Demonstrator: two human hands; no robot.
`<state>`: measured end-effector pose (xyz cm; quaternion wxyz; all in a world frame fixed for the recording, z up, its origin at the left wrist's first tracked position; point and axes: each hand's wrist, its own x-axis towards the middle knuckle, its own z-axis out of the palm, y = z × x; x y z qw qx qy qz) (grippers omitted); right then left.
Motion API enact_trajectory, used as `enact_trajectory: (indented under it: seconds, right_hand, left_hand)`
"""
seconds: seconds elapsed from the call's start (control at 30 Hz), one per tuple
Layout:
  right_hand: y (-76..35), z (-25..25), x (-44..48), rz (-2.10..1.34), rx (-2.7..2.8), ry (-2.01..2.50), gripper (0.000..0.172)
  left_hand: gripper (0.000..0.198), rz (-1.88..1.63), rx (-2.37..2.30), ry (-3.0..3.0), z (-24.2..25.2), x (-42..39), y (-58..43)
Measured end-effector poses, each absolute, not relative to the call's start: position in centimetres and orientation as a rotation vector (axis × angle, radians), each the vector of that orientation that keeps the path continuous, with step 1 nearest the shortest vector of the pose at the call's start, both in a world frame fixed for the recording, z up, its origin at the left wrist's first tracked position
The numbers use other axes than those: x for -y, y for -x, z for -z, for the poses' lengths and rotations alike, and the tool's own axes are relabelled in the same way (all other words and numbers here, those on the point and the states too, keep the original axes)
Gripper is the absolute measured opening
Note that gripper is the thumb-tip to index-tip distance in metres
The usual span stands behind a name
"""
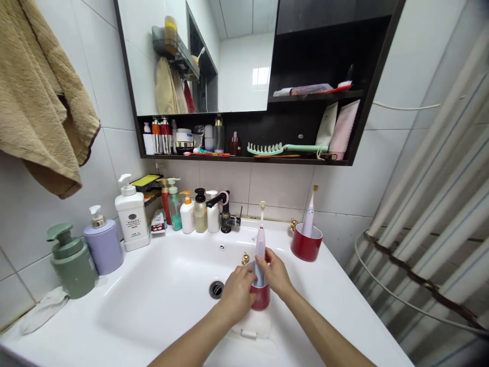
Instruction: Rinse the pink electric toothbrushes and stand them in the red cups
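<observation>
My left hand [239, 293] is wrapped round a red cup [262, 298] held over the right side of the white sink [160, 285]. My right hand [275, 275] grips the pale electric toothbrush [260, 244], which stands upright in that cup with its small brush head on top. Both hands touch the cup from either side. A second red cup [306, 246] with another electric toothbrush [309, 214] stands on the sink rim just behind, to the right.
A black tap [224, 210] and several bottles line the back rim. A green [72, 260], a lilac [103, 243] and a white pump bottle [132, 216] stand at the left. The drain [216, 289] is beside my left hand. A towel [42, 97] hangs upper left; curtain folds at right.
</observation>
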<state>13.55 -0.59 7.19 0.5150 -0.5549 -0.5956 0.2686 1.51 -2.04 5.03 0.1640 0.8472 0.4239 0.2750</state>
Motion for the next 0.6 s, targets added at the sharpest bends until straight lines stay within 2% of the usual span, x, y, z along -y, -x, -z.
enact_trajectory:
  seconds: [0.17, 0.37, 0.6]
  right_hand:
    - [-14.2, -5.8, 0.2, -0.480, 1.502, 1.457, 0.026]
    - [-16.9, -8.1, -1.9, -0.365, 1.478, 1.592, 0.032]
    - [-19.1, -10.4, -3.1, -0.323, 1.289, 1.702, 0.050]
  left_hand:
    - [0.019, -0.555, -1.285, -2.488, -4.6, 1.1, -2.8]
    - [0.023, -0.588, -1.270, -2.571, -7.5, -1.1, -5.9]
    - [0.024, -0.676, -1.332, -2.713, -10.5, -4.9, -10.2]
